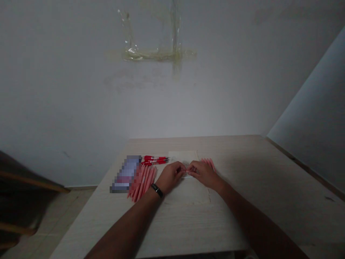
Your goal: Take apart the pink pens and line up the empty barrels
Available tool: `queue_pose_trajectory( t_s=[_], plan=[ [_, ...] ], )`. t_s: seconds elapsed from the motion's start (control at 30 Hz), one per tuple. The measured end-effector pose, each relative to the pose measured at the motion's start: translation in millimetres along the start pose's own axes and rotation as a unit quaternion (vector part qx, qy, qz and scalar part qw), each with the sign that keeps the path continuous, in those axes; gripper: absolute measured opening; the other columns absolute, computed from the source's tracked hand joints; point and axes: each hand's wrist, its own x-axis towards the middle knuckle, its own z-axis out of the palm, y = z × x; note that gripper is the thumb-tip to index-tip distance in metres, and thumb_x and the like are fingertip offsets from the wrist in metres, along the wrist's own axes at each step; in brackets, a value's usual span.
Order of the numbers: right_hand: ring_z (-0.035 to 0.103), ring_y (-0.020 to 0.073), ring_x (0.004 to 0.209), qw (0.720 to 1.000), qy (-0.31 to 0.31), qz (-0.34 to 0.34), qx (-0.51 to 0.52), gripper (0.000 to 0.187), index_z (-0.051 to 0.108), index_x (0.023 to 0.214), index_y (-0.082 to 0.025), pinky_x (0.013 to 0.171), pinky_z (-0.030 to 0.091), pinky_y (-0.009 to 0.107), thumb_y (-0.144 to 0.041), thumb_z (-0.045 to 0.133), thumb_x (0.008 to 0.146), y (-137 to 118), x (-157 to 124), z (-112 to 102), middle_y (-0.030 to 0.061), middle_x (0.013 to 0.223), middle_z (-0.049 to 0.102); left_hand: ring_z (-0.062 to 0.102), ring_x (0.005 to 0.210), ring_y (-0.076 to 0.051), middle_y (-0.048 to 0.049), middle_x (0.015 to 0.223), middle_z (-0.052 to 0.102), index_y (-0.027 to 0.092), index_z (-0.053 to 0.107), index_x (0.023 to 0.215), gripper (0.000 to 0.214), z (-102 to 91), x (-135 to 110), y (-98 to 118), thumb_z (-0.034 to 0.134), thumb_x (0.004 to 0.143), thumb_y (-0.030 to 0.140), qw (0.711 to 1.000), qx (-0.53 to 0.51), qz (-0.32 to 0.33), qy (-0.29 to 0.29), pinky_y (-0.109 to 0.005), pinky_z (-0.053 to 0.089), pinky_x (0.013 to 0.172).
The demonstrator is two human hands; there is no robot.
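Over a pale sheet on the table, my left hand and my right hand meet almost fingertip to fingertip. Both are closed in a pinch. A small pinkish bit shows between the fingertips, too small and dim to name. To the left of my left hand lies a pile of pink pens. Several red pens with dark tips lie just beyond that pile. More pink pens lie side by side behind my right hand, partly hidden by it.
A blurred-out flat rectangle lies at the left of the pink pile. The pale wooden table meets a wall at the back, with old tape stuck on it. A dark piece of furniture stands at lower left.
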Motion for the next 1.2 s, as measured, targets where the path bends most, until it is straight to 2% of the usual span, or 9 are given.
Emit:
queue_pose_trajectory(
  t_s=[0.13,0.27,0.5,0.67,0.8,1.03,1.1,1.2],
  plan=[
    [0.064,0.0169,0.081,0.999,0.001,0.043,-0.014,0.016,0.068,0.088,-0.026,0.101,0.028,0.042,-0.042,0.066,0.088,1,1,0,-0.0025,0.078,0.072,0.058,0.073,-0.016,-0.0042,0.084,0.069,0.017,0.067,0.091,0.012,-0.6,0,1,0.058,0.088,0.025,1.000,-0.004,0.008,-0.003,-0.024,0.038,0.065],
    [0.064,0.0175,0.083,0.998,0.013,0.052,-0.043,0.015,0.070,0.086,-0.029,0.107,0.021,0.046,-0.044,0.067,0.087,2,1,0,-0.0039,0.077,0.073,0.059,0.073,-0.016,-0.0040,0.082,0.069,0.017,0.067,0.089,0.010,-1.4,0,3,0.061,0.087,0.024,1.000,-0.009,0.011,0.000,-0.024,0.039,0.066],
    [0.064,0.0228,0.102,0.995,-0.005,0.054,-0.089,0.013,0.071,0.097,-0.033,0.111,0.014,0.052,-0.041,0.064,0.090,-1,-2,0,-0.0007,0.090,0.076,0.058,0.076,-0.016,-0.0045,0.084,0.068,0.016,0.066,0.087,0.013,-0.5,-1,4,0.063,0.087,0.029,1.000,-0.001,0.012,0.001,-0.024,0.039,0.067],
    [0.066,0.0201,0.094,0.995,-0.009,0.053,-0.080,0.012,0.071,0.098,-0.033,0.108,0.019,0.050,-0.039,0.063,0.091,-3,-2,-5,-0.0015,0.091,0.076,0.056,0.074,-0.015,-0.0035,0.084,0.067,0.017,0.065,0.090,0.015,-2.6,0,2,0.056,0.091,0.029,1.000,0.020,0.003,0.021,-0.025,0.039,0.066],
    [0.067,0.0185,0.090,0.996,-0.021,0.056,-0.071,0.013,0.071,0.097,-0.030,0.103,0.026,0.044,-0.038,0.063,0.091,1,-1,-8,-0.0012,0.088,0.076,0.057,0.074,-0.016,-0.0048,0.084,0.067,0.017,0.065,0.089,0.016,-6.0,1,-8,0.056,0.090,0.031,0.996,0.066,-0.041,0.051,-0.025,0.039,0.065],
    [0.065,0.0184,0.086,0.994,-0.022,0.050,-0.096,0.014,0.072,0.095,-0.031,0.095,0.032,0.039,-0.040,0.063,0.091,3,-1,-10,-0.0004,0.085,0.075,0.059,0.074,-0.016,-0.0051,0.087,0.067,0.018,0.068,0.092,0.012,-6.5,-1,-22,0.061,0.084,0.022,0.990,0.122,-0.071,0.026,-0.024,0.039,0.064],
    [0.065,0.0185,0.085,0.993,-0.025,0.048,-0.101,0.014,0.072,0.096,-0.031,0.094,0.032,0.038,-0.040,0.063,0.091,3,-1,-10,-0.0003,0.085,0.075,0.059,0.073,-0.016,-0.0052,0.086,0.067,0.018,0.068,0.091,0.013,-6.4,-2,-19,0.061,0.086,0.028,0.989,0.125,-0.071,0.024,-0.025,0.039,0.063],
    [0.065,0.0184,0.084,0.993,-0.026,0.045,-0.105,0.014,0.072,0.096,-0.031,0.093,0.033,0.038,-0.041,0.062,0.091,3,-1,-10,-0.0009,0.084,0.075,0.058,0.070,-0.016,-0.0061,0.084,0.068,0.018,0.068,0.088,0.029,-6.9,-3,-11,0.055,0.091,0.044,0.991,0.122,-0.061,0.016,-0.025,0.038,0.061]
  ],
)
